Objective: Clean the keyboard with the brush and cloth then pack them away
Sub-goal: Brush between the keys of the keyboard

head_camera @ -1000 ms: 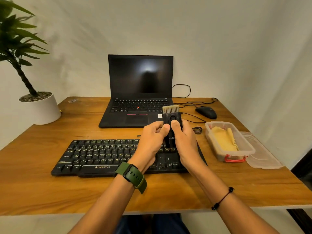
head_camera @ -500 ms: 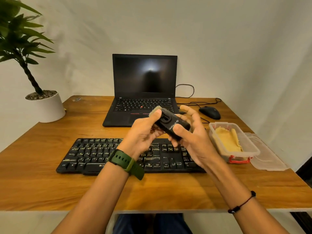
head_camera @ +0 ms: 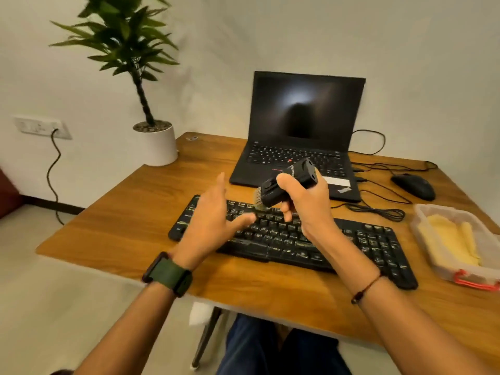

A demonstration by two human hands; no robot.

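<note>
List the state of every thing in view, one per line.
Brush: gripped in the right hand, bristles down over the keyboard.
Left hand: open, holding nothing.
Keyboard: flat on the desk.
Laptop: lid open, screen dark.
Box: lid off, holds the cloth.
Cloth: yellow, folded in the box.
Mouse: idle on the desk.
Plant: upright in its white pot.

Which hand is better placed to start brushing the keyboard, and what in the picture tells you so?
The right hand. It already grips the brush, with the bristles pointing down close above the upper rows of the keyboard. The left hand is open and holds nothing, hovering over the keyboard's left end.
</note>
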